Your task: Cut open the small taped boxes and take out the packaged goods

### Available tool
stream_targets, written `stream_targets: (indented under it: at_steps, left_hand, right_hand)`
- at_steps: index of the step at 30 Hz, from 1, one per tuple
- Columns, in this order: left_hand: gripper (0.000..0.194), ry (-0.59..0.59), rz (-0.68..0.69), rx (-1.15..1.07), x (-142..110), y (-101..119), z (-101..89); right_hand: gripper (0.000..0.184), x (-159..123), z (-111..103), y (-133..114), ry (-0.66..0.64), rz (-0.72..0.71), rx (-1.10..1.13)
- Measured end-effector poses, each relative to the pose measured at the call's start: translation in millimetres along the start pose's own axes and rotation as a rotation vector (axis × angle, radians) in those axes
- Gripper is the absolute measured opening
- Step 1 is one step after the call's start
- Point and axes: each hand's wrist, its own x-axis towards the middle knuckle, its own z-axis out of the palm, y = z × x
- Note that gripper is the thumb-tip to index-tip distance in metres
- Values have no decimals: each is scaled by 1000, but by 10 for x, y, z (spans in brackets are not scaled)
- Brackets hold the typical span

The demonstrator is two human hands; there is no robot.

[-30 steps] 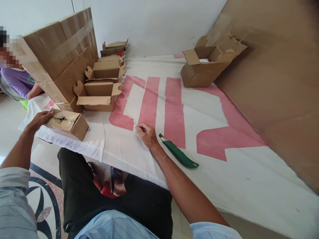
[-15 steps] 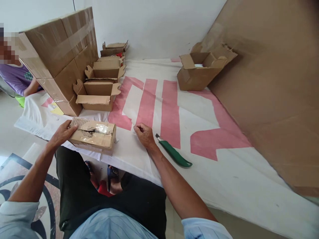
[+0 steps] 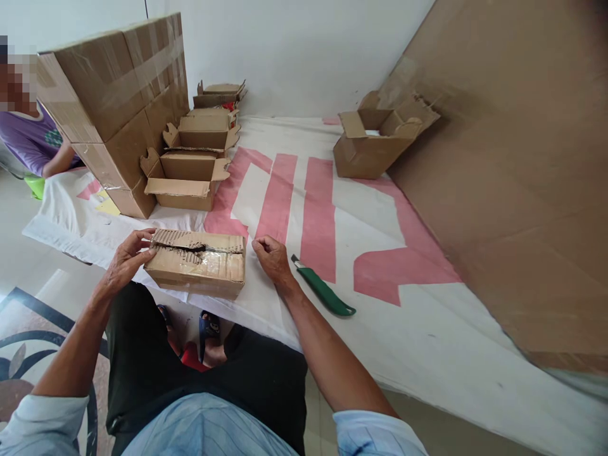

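A small taped cardboard box (image 3: 194, 275) lies at the front edge of the cloth-covered table, its torn top seam split partway along. My left hand (image 3: 127, 258) grips its left end, thumb and fingers against the corner. Just off the box's right end, my right hand (image 3: 270, 256) rests closed on the cloth, fingers curled in; whatever may be pinched there is hidden. A green-handled utility knife (image 3: 327, 292) lies right of that hand, its blade end toward the hand.
Several open cardboard boxes (image 3: 183, 196) line up beside a tall stack of sealed cartons (image 3: 118, 126). Another open box (image 3: 358, 155) leans against a huge carton (image 3: 513, 190) at right. A person in a purple shirt (image 3: 28, 139) is at far left. Pink-and-white cloth (image 3: 318, 221) covers the table.
The box has shifted right, closer to my right hand, and sits straighter, with my left hand following. My right hand stays closed near the same place on the cloth.
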Motion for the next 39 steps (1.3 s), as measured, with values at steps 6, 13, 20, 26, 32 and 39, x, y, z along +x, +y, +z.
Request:
stream_targets:
  at_steps: [6,13,20,26,32,39]
  left_hand:
    - [58,4,9,-3,69,86,-16]
    - [75,-152,11,58,61,204,-17]
    - [64,-11,-44,10,87,-24,-118]
    - [57,109,-144,-141,66,6,-118]
    - [51,143,-155,-136,56,103,-66]
    - [49,214,-177,-148,38,120,-66]
  right_hand:
    - [38,1,-7,6,-14,1,-13]
    - [29,48,-7,-54,-35,-6,26]
    - [17,98,-17,-122,-71,-41,-18]
    - [14,102,-26,-116,-204,-189,-92]
    - [25,78,-69,-76,-431,-296,-313]
    - [31,21,-71,-156,-558,-343,-475]
